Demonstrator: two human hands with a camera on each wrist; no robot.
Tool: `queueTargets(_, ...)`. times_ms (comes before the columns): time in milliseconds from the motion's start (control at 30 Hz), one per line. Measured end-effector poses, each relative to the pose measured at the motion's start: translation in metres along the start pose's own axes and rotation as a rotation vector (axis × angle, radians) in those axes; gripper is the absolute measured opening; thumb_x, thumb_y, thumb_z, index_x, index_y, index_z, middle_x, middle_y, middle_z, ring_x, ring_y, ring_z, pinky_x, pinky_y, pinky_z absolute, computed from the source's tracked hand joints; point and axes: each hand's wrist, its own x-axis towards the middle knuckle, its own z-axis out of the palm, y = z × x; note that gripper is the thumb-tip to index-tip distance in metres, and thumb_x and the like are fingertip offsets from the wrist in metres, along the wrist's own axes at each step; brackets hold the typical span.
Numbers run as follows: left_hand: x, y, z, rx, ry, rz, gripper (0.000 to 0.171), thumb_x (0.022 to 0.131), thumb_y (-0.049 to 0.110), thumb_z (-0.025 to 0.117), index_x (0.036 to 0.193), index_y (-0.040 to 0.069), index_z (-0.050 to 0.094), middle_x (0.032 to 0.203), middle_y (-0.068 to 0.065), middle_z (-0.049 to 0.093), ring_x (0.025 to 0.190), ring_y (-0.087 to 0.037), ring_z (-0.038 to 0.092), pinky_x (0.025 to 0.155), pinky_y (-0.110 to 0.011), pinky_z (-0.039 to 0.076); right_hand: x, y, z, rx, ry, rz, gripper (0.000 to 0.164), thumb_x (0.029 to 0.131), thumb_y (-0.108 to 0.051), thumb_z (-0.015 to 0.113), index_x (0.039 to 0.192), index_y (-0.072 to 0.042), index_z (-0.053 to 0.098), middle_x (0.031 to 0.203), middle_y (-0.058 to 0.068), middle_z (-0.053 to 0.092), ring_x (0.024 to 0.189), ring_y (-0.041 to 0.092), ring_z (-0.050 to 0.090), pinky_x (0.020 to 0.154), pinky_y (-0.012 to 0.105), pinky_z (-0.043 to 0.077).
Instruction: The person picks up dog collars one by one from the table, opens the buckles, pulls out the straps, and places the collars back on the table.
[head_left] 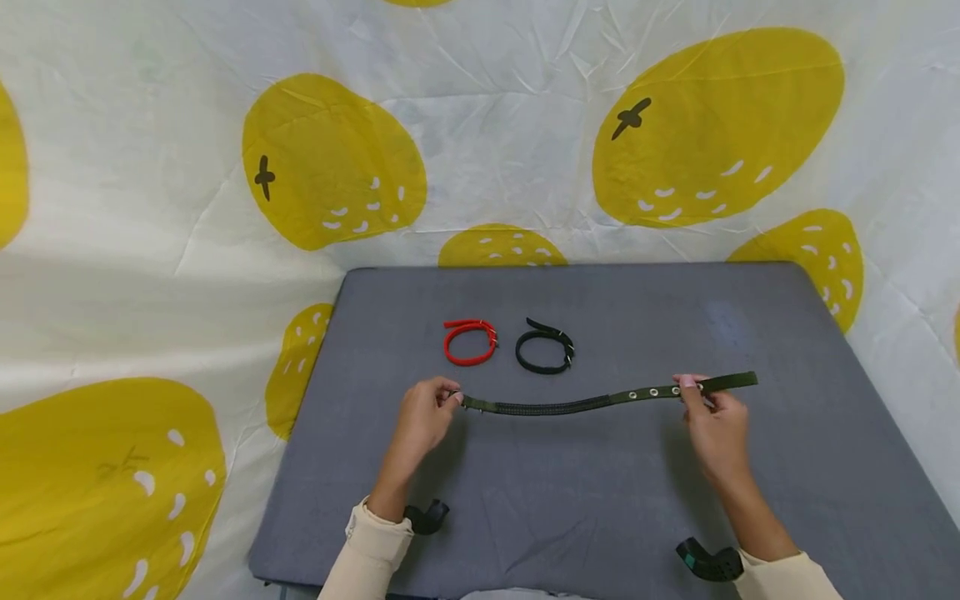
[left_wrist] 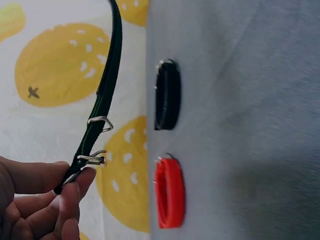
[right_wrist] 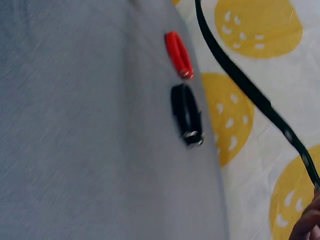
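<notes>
A dark green pet collar, unbuckled, stretches between both hands above the table with a slight sag. My left hand pinches its buckle end between thumb and fingers; a metal buckle and a D-ring show just past the fingertips. My right hand pinches the strap among its metal eyelets, and the plain tip sticks out to the right. Behind the strap, a red collar and a black collar lie on the table, each fastened into a loop.
The grey padded table stands against a white cloth printed with yellow fruit. That cloth hangs behind it and along both sides. Black camera mounts sit at both wrists, beside cream sleeves.
</notes>
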Motion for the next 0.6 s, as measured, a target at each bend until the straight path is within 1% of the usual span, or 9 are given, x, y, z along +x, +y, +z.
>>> queueTargets(33, 0.0, -0.003, -0.001, 0.006, -0.011, -0.009, 0.01, 0.088, 0.015, 0.067, 0.097, 0.01, 0.071, 0.078, 0.002, 0.061, 0.064, -0.012, 0.052, 0.059, -0.03, 0.044, 0.001, 0.004, -0.002, -0.057, -0.007, 0.006, 0.023, 0.092, -0.023, 0.062, 0.099, -0.001, 0.068, 0.067, -0.006, 0.058, 0.046, 0.005, 0.047, 0.043, 0.019, 0.036)
queueTargets(100, -0.001, -0.008, -0.002, 0.017, -0.036, -0.031, 0.009, 0.089, 0.015, 0.067, 0.096, 0.011, 0.07, 0.077, 0.002, 0.061, 0.064, -0.013, 0.052, 0.059, -0.03, 0.044, 0.001, 0.011, -0.006, -0.094, -0.027, 0.024, 0.022, 0.091, -0.022, 0.065, 0.099, -0.002, 0.064, 0.07, -0.008, 0.061, 0.044, 0.006, 0.049, 0.043, 0.019, 0.039)
queueTargets(200, -0.002, -0.015, -0.004, 0.043, -0.066, -0.057, 0.008, 0.09, 0.016, 0.065, 0.096, 0.012, 0.069, 0.077, 0.002, 0.06, 0.064, -0.013, 0.052, 0.058, -0.03, 0.044, 0.001, 0.021, -0.013, -0.076, -0.039, 0.018, 0.02, 0.091, -0.018, 0.064, 0.097, 0.001, 0.061, 0.072, -0.007, 0.064, 0.04, 0.011, 0.049, 0.042, 0.021, 0.04)
queueTargets(300, -0.002, -0.019, -0.006, 0.066, -0.083, -0.07, 0.008, 0.09, 0.019, 0.065, 0.095, 0.013, 0.069, 0.076, 0.003, 0.059, 0.064, -0.012, 0.052, 0.059, -0.03, 0.043, 0.0, 0.031, -0.021, -0.099, -0.058, -0.009, 0.022, 0.092, -0.018, 0.063, 0.094, 0.004, 0.062, 0.068, -0.008, 0.064, 0.039, 0.013, 0.05, 0.041, 0.022, 0.04)
queueTargets(367, -0.003, -0.022, -0.006, 0.079, -0.091, -0.069, 0.007, 0.089, 0.019, 0.066, 0.093, 0.014, 0.069, 0.076, 0.004, 0.058, 0.065, -0.012, 0.052, 0.06, -0.03, 0.043, 0.0, 0.035, -0.028, -0.165, -0.108, -0.022, 0.024, 0.091, -0.021, 0.064, 0.092, 0.004, 0.064, 0.062, -0.008, 0.061, 0.041, 0.015, 0.051, 0.042, 0.023, 0.04)
queueTargets(433, -0.004, -0.024, -0.007, 0.08, -0.104, -0.071, 0.006, 0.088, 0.019, 0.068, 0.09, 0.014, 0.069, 0.074, 0.005, 0.058, 0.065, -0.012, 0.052, 0.06, -0.03, 0.042, 0.0, 0.04, -0.036, -0.239, -0.176, -0.034, 0.026, 0.091, -0.025, 0.065, 0.091, 0.002, 0.065, 0.057, -0.008, 0.059, 0.044, 0.016, 0.053, 0.043, 0.025, 0.039)
queueTargets(500, -0.006, -0.027, -0.008, 0.081, -0.128, -0.07, 0.004, 0.086, 0.018, 0.07, 0.087, 0.014, 0.069, 0.072, 0.005, 0.057, 0.065, -0.011, 0.052, 0.06, -0.03, 0.042, 0.001, 0.045, -0.045, -0.293, -0.248, -0.052, 0.028, 0.092, -0.027, 0.063, 0.091, 0.001, 0.065, 0.057, -0.006, 0.059, 0.047, 0.019, 0.054, 0.044, 0.028, 0.041)
queueTargets(600, -0.009, -0.031, -0.01, 0.079, -0.191, -0.07, 0.004, 0.084, 0.018, 0.072, 0.085, 0.014, 0.069, 0.071, 0.005, 0.058, 0.064, -0.011, 0.053, 0.059, -0.03, 0.044, 0.001, 0.052, -0.058, -0.333, -0.328, -0.076, 0.031, 0.096, -0.028, 0.056, 0.089, 0.001, 0.065, 0.063, -0.002, 0.063, 0.048, 0.02, 0.054, 0.045, 0.029, 0.042)
